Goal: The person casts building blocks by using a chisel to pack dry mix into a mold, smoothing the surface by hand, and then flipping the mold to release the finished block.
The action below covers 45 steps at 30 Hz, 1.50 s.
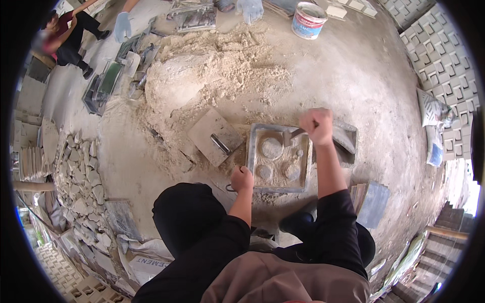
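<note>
A square metal-framed mould (250, 146) lies on the ground before me, with several round raised shapes inside and pale powdery mix around them. My right hand (318, 126) is closed around a small flat-bladed scraper (288, 139), its blade over the mould's upper right part. At the mould's lower left corner, my left hand (242, 179) is a closed fist; a thin dark loop (231, 188) sticks out from it. Whether that loop joins the mould is hidden. Left of the mould lies a square float board (202, 132) with a metal bar handle (221, 144).
Heaped sandy mix (187, 81) spreads beyond the board. A paint bucket (308, 21) stands far off. A dark tray (346, 141) sits right of the mould, and stacked tiles (371, 202) nearer. Broken pieces (81, 177) lie left. Another person's gloved hands (249, 10) reach in; someone sits (68, 38) far left.
</note>
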Each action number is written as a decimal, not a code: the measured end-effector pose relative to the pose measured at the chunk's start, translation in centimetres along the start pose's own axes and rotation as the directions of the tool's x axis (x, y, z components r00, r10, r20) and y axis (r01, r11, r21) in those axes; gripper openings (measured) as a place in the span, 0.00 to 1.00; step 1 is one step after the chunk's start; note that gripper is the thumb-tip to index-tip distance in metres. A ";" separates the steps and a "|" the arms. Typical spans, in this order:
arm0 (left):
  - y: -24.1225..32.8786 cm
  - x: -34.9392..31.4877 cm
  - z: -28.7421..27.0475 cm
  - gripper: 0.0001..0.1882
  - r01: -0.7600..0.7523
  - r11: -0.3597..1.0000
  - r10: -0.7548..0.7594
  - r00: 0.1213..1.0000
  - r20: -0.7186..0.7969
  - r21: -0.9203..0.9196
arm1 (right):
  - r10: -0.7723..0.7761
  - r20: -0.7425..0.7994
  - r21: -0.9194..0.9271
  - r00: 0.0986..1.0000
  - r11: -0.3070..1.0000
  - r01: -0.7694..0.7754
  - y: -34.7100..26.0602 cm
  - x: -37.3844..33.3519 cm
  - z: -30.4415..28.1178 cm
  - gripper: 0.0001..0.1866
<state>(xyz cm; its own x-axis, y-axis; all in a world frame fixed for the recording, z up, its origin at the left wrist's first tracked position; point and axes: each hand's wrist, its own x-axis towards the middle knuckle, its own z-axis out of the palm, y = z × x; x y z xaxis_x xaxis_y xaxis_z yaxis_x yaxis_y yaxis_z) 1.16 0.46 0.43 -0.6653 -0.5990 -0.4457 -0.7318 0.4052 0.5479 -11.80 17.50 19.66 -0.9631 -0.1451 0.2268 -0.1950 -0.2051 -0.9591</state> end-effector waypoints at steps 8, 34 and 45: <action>0.2 -0.4 -0.2 0.16 0.002 1.000 -0.003 0.999 0.036 0.009 | 0.048 0.096 0.088 0.994 0.994 -0.056 0.9 0.3 -0.6 0.19; -0.2 0.0 0.0 0.18 -0.075 0.997 0.075 0.997 -0.011 -0.005 | 0.091 -0.176 -0.078 0.980 0.991 -0.106 -1.9 -9.4 2.0 0.17; 0.2 -0.4 -0.1 0.19 -0.042 0.999 0.042 0.999 0.003 0.004 | 0.047 -0.319 -0.128 0.946 0.987 -0.093 -1.5 -9.8 2.0 0.17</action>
<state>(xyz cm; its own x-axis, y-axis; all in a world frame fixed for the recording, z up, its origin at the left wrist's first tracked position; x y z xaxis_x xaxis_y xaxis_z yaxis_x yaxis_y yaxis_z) 1.27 0.66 0.80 -0.6961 -0.5795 -0.4238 -0.7035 0.4327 0.5638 -1.68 17.32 19.25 -0.9801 0.1619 0.1152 -0.1271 -0.0650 -0.9898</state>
